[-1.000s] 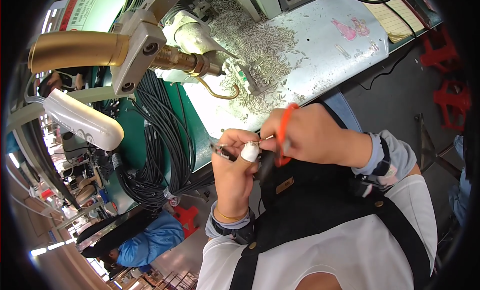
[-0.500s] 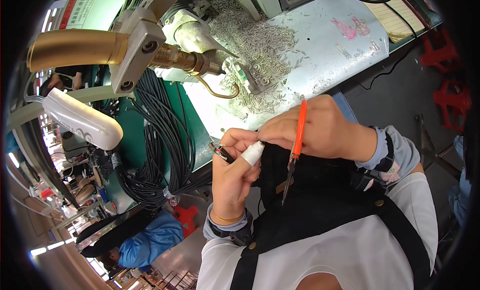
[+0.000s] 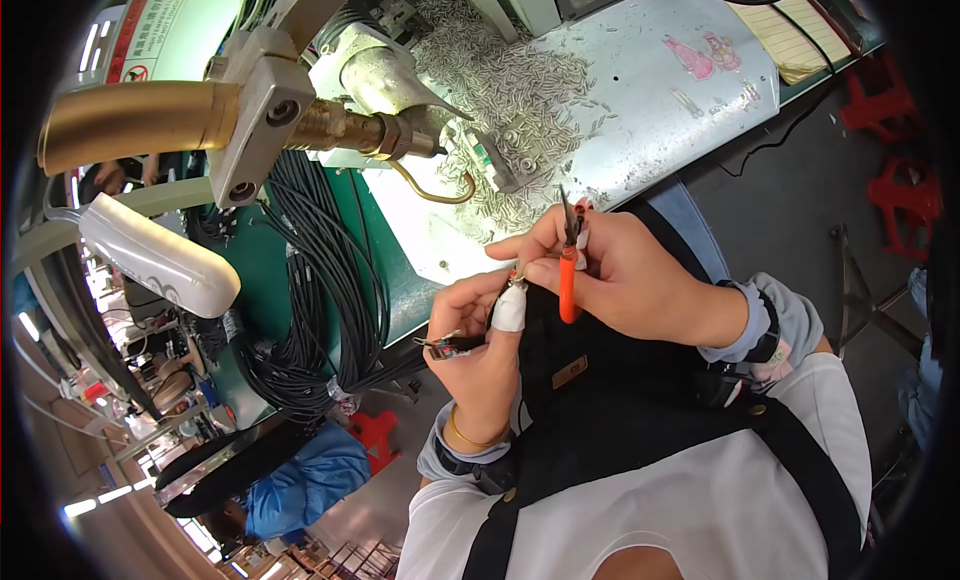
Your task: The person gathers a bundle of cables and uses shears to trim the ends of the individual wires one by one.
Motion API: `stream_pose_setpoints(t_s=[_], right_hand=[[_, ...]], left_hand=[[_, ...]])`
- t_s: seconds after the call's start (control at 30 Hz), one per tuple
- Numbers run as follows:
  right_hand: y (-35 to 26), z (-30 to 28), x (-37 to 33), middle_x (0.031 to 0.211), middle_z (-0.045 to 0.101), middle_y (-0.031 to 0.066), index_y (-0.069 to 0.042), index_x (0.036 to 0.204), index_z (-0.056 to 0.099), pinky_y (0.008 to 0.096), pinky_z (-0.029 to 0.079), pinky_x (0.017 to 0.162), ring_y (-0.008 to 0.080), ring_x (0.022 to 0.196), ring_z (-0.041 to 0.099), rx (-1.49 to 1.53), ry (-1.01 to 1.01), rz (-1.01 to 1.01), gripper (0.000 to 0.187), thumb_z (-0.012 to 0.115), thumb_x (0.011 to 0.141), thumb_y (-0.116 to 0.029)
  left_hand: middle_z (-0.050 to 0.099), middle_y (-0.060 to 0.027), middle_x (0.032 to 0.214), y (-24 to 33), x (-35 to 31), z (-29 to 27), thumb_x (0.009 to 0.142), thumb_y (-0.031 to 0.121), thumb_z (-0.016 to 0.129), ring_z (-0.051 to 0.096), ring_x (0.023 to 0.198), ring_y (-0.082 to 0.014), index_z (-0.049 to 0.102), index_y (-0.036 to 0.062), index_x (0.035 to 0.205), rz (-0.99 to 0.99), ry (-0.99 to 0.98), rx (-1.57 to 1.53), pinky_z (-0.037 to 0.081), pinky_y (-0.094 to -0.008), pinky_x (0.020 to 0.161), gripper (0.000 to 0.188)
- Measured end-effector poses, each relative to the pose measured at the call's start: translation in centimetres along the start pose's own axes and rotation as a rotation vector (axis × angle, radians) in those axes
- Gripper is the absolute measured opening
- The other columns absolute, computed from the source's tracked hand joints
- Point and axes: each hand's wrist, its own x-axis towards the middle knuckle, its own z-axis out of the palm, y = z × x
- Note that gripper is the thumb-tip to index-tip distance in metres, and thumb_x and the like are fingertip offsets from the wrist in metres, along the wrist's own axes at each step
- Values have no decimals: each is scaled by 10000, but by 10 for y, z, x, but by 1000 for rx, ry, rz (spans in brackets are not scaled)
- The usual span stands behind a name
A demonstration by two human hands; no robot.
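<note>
My left hand (image 3: 468, 365), its thumb wrapped in white tape, is closed on a black cable. The small wire ends (image 3: 515, 277) show at its thumb and index fingertip. A second bunch of stripped ends with coloured wires (image 3: 452, 347) sticks out beside the left fingers. My right hand (image 3: 640, 280) is closed around orange-handled scissors (image 3: 568, 285), their dark pointed blades upward. Its thumb and index finger meet the wire ends at the left fingertips, so both hands touch there. The fingers hide most of the cable.
A pale metal plate (image 3: 680, 125) lies ahead, strewn with small metal pieces (image 3: 520, 100). A brass-coloured machine head (image 3: 340, 125) with a bent tube overhangs it at left. Bundled black cables (image 3: 320, 280) lie on the green mat. A white lamp (image 3: 160, 255) hangs at far left.
The scissors have flipped in my right hand, from blades downward to blades upward. My right hand has shifted slightly nearer, and coloured wire ends now show at the left fingertips.
</note>
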Motion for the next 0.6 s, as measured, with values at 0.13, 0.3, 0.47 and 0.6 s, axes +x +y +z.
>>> stream_pose_setpoints(t_s=[0.13,0.3,0.47,0.6], right_hand=[[-3,1,0,741,614,75,-5,779,511,261,455,566,148,647,606,123,-4,40,128,587,807,-104],[-17,-9,-3,559,560,72,-20,677,515,289,432,479,201,509,576,-365,-128,47,250,644,760,-219],[-9,-2,-6,454,491,69,-38,617,502,320,409,422,260,429,525,-554,-129,5,361,669,713,-343],[-2,2,-7,495,512,101,-20,658,527,364,414,444,276,442,520,-567,-131,20,345,592,778,-337]], left_hand=[[565,-51,775,0,1,-3,772,-26,597,487,634,-51,514,-24,915,-88,0,-123,370,-166,559,165],[511,-15,682,1,2,-4,789,2,578,372,491,-19,509,-9,891,-91,50,-144,261,-156,408,124],[503,-11,673,2,3,-2,791,0,573,364,488,-18,507,-4,885,-38,66,-97,251,-159,402,115],[497,-7,671,3,5,-2,798,0,559,359,483,-16,508,0,882,-53,61,-91,239,-155,403,99]])
